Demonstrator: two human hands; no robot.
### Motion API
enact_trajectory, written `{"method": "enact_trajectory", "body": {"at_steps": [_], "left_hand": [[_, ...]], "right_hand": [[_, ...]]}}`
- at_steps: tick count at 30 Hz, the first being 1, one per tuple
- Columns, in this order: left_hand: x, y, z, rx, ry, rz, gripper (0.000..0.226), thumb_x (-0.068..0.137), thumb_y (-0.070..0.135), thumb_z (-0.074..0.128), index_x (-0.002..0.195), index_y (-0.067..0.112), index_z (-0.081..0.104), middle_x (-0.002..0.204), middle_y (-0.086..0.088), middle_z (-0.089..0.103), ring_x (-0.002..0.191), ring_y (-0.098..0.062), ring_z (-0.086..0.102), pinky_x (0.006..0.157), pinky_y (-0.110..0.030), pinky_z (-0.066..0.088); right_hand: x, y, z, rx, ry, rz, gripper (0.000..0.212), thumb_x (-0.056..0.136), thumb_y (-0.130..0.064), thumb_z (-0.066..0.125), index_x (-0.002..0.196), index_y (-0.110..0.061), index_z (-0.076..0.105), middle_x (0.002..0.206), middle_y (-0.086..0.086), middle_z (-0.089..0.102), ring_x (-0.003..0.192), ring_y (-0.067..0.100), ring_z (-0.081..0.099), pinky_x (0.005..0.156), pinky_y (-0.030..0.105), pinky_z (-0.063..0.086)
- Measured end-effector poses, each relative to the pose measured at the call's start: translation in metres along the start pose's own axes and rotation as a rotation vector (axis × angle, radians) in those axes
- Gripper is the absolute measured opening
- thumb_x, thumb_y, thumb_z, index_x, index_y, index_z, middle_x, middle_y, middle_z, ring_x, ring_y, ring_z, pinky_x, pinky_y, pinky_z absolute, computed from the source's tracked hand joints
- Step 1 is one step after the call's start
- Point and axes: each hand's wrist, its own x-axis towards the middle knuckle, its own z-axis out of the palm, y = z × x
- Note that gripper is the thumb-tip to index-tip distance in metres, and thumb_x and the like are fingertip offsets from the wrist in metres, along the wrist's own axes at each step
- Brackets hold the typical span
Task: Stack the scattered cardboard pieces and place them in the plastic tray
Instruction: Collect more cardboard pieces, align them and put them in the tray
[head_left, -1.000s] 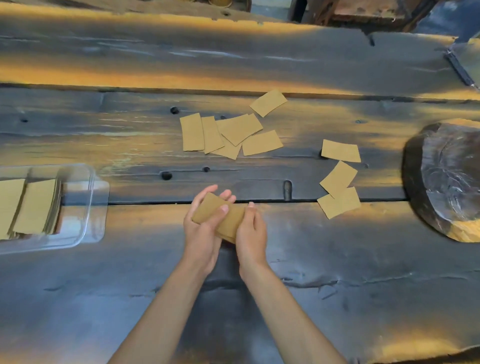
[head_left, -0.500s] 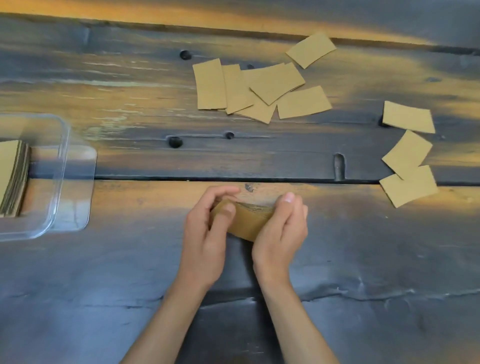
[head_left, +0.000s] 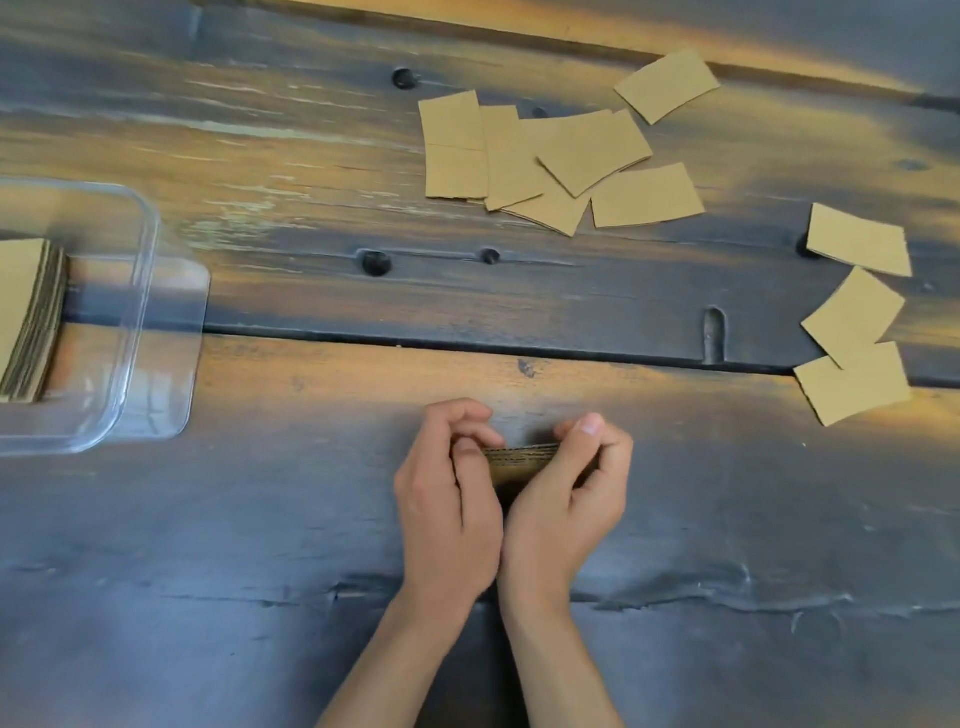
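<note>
A small stack of cardboard pieces (head_left: 521, 460) stands on edge on the dark wooden table, low in the middle of the view. My left hand (head_left: 451, 499) grips its left end and my right hand (head_left: 569, 496) grips its right end, fingers curled round it. Several loose cardboard pieces (head_left: 558, 161) lie overlapping at the top centre, and one more piece (head_left: 666, 85) lies beyond them. Three pieces (head_left: 854, 317) lie at the right edge. The clear plastic tray (head_left: 140, 312) sits at the left edge with a cardboard stack (head_left: 28, 317) inside.
The wooden table (head_left: 311, 519) has knot holes and a long gap between planks running across the middle. A slot-shaped notch (head_left: 713, 335) sits right of centre.
The stack has turned from lying tilted in my hands to standing on its edge, squared between both hands. The view has tipped down and closer to the table.
</note>
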Motion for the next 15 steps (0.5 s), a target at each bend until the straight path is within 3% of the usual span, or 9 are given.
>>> {"method": "enact_trajectory", "body": {"at_steps": [3, 5, 8, 11, 15], "left_hand": [[0.006, 0.009, 0.006, -0.104, 0.1, 0.022, 0.016, 0.098, 0.019, 0.039, 0.101, 0.02, 0.054, 0.074, 0.005, 0.06, 0.071, -0.016, 0.06, 0.069, -0.028, 0.048], [0.015, 0.012, 0.007, -0.134, 0.155, 0.095, 0.01, 0.099, 0.021, 0.046, 0.107, 0.024, 0.05, 0.082, 0.005, 0.06, 0.073, -0.02, 0.06, 0.069, -0.032, 0.049], [0.031, 0.001, 0.006, -0.09, 0.208, 0.127, 0.018, 0.099, 0.008, 0.05, 0.113, 0.019, 0.047, 0.097, 0.025, 0.053, 0.082, -0.005, 0.056, 0.073, -0.027, 0.047], [0.038, -0.004, 0.01, -0.154, 0.209, 0.066, 0.016, 0.099, 0.006, 0.048, 0.112, 0.016, 0.048, 0.094, 0.003, 0.055, 0.077, -0.021, 0.056, 0.067, -0.04, 0.048], [0.033, 0.008, 0.016, -0.219, 0.182, 0.078, 0.016, 0.097, 0.001, 0.047, 0.101, 0.016, 0.053, 0.074, -0.016, 0.054, 0.062, -0.028, 0.052, 0.058, -0.037, 0.045]], "right_hand": [[0.002, -0.012, 0.001, 0.113, 0.015, 0.068, 0.022, 0.105, -0.023, 0.049, 0.084, -0.02, 0.054, 0.067, -0.004, 0.054, 0.061, 0.002, 0.053, 0.063, 0.009, 0.04], [0.009, -0.02, 0.002, 0.126, -0.014, 0.015, 0.021, 0.104, -0.018, 0.05, 0.085, -0.024, 0.055, 0.065, 0.0, 0.054, 0.059, 0.003, 0.053, 0.063, 0.009, 0.041], [0.021, -0.015, 0.005, 0.148, -0.042, -0.014, 0.019, 0.105, -0.015, 0.05, 0.091, -0.025, 0.057, 0.07, -0.001, 0.058, 0.066, 0.005, 0.056, 0.068, 0.014, 0.044], [0.028, -0.007, 0.012, 0.165, -0.062, 0.02, 0.017, 0.106, -0.015, 0.046, 0.096, -0.023, 0.058, 0.069, -0.001, 0.06, 0.067, 0.01, 0.054, 0.071, 0.022, 0.045], [0.024, -0.011, 0.019, 0.215, -0.054, 0.023, 0.025, 0.107, -0.018, 0.043, 0.089, -0.014, 0.061, 0.059, 0.0, 0.052, 0.06, 0.008, 0.051, 0.068, 0.016, 0.044]]}}
